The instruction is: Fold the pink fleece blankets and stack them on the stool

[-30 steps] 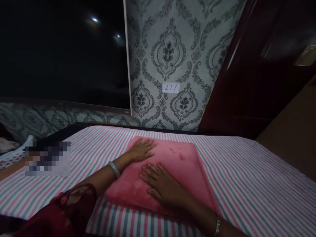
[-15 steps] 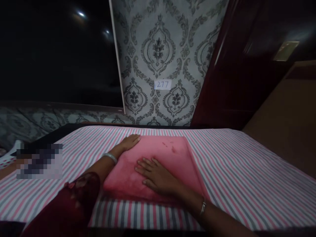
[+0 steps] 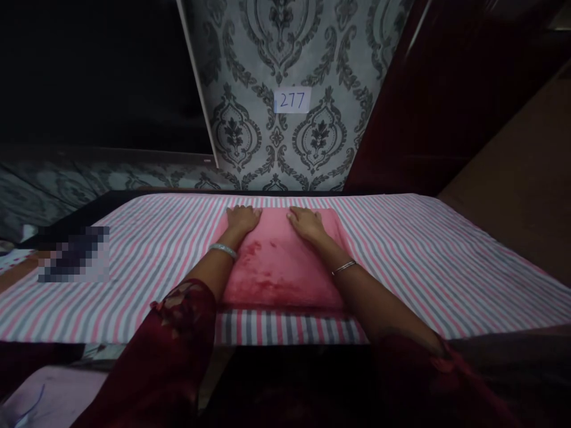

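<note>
A pink plush cloth, folded into a thick flat rectangle (image 3: pixel 281 267), lies in front of me with darker brushed patches on its near half. My left hand (image 3: pixel 243 219) rests on its far left corner, fingers spread and pointing away from me. Toward the far edge, right of the middle, my right hand (image 3: pixel 307 223) lies on the plush with its fingers out. Both palms face down, and the fingertips are partly hard to make out in the dim light.
A striped cloth (image 3: pixel 414 261) covers the table. Behind it are a patterned wall with a paper label (image 3: pixel 292 100), a large dark screen (image 3: pixel 98 77) and a dark red panel (image 3: pixel 401 131). A pixelated patch (image 3: pixel 74 254) hides something at the left edge.
My right hand has slid forward from the middle of the plush cloth to its far edge. My left hand stays near the far left corner. The view has tilted down.
</note>
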Tool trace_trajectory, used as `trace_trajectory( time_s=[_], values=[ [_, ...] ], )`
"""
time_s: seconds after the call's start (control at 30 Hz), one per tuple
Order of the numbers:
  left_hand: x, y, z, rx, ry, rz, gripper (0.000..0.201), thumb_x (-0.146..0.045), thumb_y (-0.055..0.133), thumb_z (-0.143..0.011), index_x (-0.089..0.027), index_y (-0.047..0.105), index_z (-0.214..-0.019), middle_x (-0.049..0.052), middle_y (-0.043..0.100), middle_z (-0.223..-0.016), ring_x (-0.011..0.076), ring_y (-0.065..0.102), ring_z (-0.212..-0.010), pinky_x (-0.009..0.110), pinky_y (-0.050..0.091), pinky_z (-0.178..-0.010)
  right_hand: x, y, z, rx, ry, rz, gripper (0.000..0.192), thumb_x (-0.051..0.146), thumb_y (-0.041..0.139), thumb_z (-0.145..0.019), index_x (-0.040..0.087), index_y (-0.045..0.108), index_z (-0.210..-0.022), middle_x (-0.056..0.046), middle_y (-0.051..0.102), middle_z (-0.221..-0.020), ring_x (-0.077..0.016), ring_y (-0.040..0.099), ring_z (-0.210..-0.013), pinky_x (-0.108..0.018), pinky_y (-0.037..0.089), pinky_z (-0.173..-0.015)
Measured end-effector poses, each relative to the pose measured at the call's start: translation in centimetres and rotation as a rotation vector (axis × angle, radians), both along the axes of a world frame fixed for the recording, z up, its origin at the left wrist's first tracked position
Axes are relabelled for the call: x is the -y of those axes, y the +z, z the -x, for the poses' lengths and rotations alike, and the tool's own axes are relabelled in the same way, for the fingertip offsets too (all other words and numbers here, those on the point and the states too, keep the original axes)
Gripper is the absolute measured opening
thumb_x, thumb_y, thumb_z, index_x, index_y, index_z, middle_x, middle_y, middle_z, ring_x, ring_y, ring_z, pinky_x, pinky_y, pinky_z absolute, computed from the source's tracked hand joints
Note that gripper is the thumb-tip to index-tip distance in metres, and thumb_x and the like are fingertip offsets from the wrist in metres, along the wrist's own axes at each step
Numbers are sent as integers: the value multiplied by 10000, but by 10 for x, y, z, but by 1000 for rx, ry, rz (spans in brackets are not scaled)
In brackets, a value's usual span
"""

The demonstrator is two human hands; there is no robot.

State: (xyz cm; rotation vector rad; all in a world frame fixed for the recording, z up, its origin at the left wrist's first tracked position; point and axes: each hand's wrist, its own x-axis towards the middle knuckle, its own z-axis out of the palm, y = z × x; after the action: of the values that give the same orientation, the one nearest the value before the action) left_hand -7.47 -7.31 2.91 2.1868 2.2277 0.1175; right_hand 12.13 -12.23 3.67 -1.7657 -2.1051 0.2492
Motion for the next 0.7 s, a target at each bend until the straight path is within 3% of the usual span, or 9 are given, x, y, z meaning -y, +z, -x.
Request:
trace_trajectory(
  time_s=[0.1,0.23,0.37,0.7],
  values=[
    [2,-6,14,53,-21,-40,635,-486,193,-983,-130,627,-1279,186,617,-1350,338,507,-1295,534,332,-1087,-6,-22,-11,66,-45,-74,452,351,336,-1034,159,557,-1379,-135,552,-1442,-305,432,-1352,-556,237,-1132],
    [-4,-10,34,124,-36,-18,618,-495,195,-981,-188,600,-1334,135,587,-1408,313,533,-1286,458,434,-1009,-12,-41,-20,63,-28,-124,444,347,331,-1035,170,562,-1371,-125,576,-1417,-283,461,-1315,-501,267,-1107],
    [-10,-15,43,183,-42,-2,615,-515,192,-984,-229,580,-1366,96,554,-1454,296,541,-1291,419,443,-1010,-20,-46,-25,8,-7,-130,436,345,329,-1037,192,579,-1360,-114,585,-1411,-268,486,-1303,-478,292,-1097],
    [-9,-23,49,267,-58,-9,607,-475,198,-1002,-186,507,-1438,86,500,-1507,244,478,-1369,361,378,-1104,-18,-50,-29,-48,5,-165,428,297,341,-1029,171,590,-1354,-113,581,-1419,-249,502,-1313,-454,305,-1116]
  ],
)
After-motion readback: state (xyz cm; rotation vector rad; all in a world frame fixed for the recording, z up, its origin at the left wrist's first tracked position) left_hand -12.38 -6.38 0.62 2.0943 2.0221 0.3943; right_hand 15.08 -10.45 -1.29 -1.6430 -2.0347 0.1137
